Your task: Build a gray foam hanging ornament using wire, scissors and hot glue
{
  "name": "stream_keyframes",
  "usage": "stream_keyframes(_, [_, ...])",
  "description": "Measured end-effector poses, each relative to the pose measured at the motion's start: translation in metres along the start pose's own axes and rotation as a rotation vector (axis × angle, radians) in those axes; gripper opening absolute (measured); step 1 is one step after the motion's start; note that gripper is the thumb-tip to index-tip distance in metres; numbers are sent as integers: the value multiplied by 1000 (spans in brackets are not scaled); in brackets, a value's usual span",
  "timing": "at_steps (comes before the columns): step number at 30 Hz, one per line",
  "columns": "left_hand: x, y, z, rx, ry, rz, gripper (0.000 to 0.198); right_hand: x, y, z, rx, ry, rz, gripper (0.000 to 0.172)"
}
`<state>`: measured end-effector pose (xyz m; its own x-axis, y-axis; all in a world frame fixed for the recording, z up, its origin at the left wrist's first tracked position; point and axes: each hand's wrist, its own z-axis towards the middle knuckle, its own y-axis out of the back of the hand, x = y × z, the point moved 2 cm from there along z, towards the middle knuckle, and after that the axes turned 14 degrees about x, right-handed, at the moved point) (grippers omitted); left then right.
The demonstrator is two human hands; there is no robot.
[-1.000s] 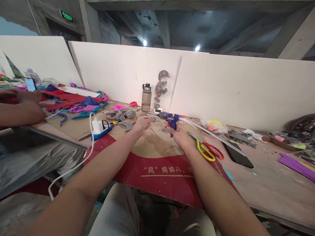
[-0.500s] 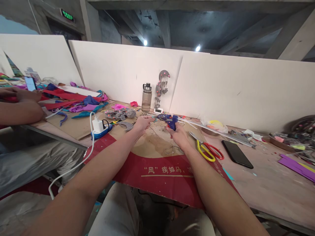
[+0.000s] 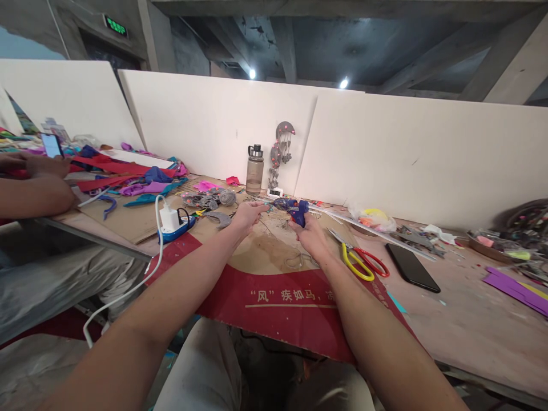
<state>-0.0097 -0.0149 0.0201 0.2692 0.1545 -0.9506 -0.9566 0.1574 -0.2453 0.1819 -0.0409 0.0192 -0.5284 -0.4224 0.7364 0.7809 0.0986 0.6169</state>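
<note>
My right hand [image 3: 311, 233] is wrapped round the grip of a blue hot glue gun [image 3: 298, 212], its nozzle pointing left. Close to that nozzle, my left hand [image 3: 249, 217] has thumb and fingers pinched together on something too small to make out. Both hands are above a brown and red cardboard sheet [image 3: 274, 319]. A loop of thin cord [image 3: 295, 261] lies under the right wrist. Scissors [image 3: 357, 260] with one yellow and one red handle rest to the right of it. Left of my left hand is a grey crescent piece [image 3: 220, 218].
A black phone [image 3: 413, 267] lies right. A bottle [image 3: 255, 171] and a hanging grey ornament [image 3: 283, 151] stand at the white board [image 3: 363, 148]. A power strip [image 3: 177, 229] with a white cable sits left. Another person's arm [image 3: 36, 191] reaches near coloured fabric scraps [image 3: 128, 168].
</note>
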Motion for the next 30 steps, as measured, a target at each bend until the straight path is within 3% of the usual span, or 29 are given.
stream_keyframes(13, [2, 1, 1, -13, -16, 17, 23, 9, 2, -4, 1, -16, -89, 29])
stream_keyframes(21, [-6, 3, 1, -155, -167, 403, 8, 24, 4, -13, 9, -22, -263, 29])
stream_keyframes(26, [-2, 6, 4, -113, -66, 118, 14, 13, 2, -5, -44, 3, -17, 29])
stream_keyframes(30, [0, 7, 5, -66, 1, -68, 21, -6, -1, 4, -14, -138, 307, 23])
